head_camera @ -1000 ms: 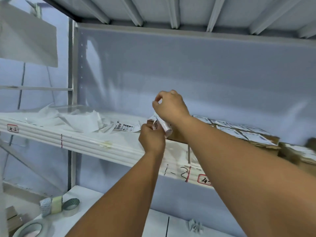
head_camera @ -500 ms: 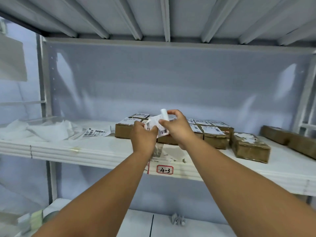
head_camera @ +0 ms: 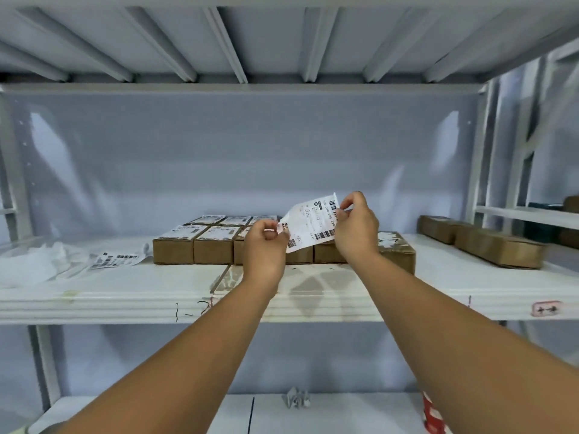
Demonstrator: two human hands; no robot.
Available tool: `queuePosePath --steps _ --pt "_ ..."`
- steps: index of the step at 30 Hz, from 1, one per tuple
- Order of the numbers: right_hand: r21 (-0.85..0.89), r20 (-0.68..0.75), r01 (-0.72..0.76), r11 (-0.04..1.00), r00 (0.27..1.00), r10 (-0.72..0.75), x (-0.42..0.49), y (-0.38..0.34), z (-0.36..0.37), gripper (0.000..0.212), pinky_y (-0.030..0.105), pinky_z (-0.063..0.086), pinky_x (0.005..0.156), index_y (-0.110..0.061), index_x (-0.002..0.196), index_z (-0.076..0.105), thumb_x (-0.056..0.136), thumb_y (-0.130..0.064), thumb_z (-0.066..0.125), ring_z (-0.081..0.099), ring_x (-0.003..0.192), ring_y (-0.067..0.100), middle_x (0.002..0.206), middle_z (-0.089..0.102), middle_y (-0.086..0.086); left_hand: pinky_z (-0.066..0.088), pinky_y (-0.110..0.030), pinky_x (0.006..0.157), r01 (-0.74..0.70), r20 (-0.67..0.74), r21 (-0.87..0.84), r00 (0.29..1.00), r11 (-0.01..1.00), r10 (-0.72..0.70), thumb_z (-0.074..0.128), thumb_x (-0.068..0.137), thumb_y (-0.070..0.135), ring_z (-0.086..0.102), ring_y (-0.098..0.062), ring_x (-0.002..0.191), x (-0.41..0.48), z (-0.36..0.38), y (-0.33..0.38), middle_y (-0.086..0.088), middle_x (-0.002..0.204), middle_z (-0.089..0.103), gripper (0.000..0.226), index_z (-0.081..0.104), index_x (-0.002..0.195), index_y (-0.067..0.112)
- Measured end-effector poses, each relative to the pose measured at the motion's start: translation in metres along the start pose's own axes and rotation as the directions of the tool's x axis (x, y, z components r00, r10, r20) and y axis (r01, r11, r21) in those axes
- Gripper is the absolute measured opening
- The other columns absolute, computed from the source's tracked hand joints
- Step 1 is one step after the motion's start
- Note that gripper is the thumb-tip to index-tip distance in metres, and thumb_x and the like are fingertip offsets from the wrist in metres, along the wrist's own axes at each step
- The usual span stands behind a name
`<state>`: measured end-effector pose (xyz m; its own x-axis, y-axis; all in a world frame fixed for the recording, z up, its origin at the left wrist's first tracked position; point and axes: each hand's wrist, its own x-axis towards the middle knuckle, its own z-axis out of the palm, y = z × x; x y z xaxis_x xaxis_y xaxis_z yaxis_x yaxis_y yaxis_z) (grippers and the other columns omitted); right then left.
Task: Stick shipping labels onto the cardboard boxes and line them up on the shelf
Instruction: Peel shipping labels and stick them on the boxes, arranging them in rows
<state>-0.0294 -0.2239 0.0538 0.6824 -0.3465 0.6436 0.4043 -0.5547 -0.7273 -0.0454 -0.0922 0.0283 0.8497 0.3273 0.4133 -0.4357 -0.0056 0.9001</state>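
Observation:
A white shipping label [head_camera: 311, 226] with barcodes is stretched between my two hands above the white shelf [head_camera: 125, 286]. My left hand [head_camera: 264, 245] pinches its lower left corner and my right hand [head_camera: 355, 228] pinches its upper right edge. Behind the label several brown cardboard boxes [head_camera: 194, 245] stand in rows on the shelf, each with a label on top. One more box [head_camera: 396, 250] with torn white paper on its lid stands just right of my right hand, partly hidden by my wrist.
A loose label [head_camera: 116, 260] and crumpled backing paper [head_camera: 34, 264] lie on the shelf's left part. Two plain brown boxes [head_camera: 498, 247] sit at the far right. A lower shelf [head_camera: 329, 411] holds a paper scrap and a red object.
The view has swung right and centred on the boxes. My hands have pulled apart and the label, rolled and bunched before, is now spread flat between them.

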Motion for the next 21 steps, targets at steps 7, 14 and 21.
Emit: queuePosePath --steps 7,14,21 --pt "-0.052 -0.037 -0.032 0.998 0.999 0.030 0.017 0.016 -0.035 0.019 0.032 0.038 0.058 -0.011 0.099 0.054 0.101 -0.019 0.037 0.052 0.073 0.021 0.092 0.057 0.007 0.037 -0.025 0.055 -0.002 0.024 -0.057 1.000 0.998 0.003 0.060 0.087 0.006 0.056 -0.014 0.070 -0.018 0.048 0.008 0.002 0.078 0.058 0.025 0.048 0.100 0.024" --pt "0.068 0.150 -0.151 0.986 0.979 0.139 0.029 0.036 -0.048 0.029 0.027 0.048 0.070 -0.020 0.113 0.055 0.086 -0.025 0.065 0.062 0.083 0.021 0.105 0.063 0.004 0.037 -0.023 0.055 0.043 0.029 -0.133 0.999 0.990 -0.040 0.055 0.087 0.003 0.052 -0.013 0.063 -0.028 0.084 0.011 0.003 0.071 0.054 0.042 0.034 0.113 0.029" --pt "0.169 -0.082 -0.093 0.981 0.991 0.109 0.050 0.067 -0.067 0.015 0.028 0.052 0.061 -0.022 0.096 0.047 0.092 -0.009 0.050 0.062 0.083 0.026 0.096 0.063 0.007 0.057 -0.036 0.060 0.221 0.146 -0.177 0.970 0.959 -0.197 0.048 0.092 0.011 0.067 -0.026 0.063 -0.025 0.110 -0.004 -0.012 0.088 0.070 0.009 0.050 0.091 0.020"
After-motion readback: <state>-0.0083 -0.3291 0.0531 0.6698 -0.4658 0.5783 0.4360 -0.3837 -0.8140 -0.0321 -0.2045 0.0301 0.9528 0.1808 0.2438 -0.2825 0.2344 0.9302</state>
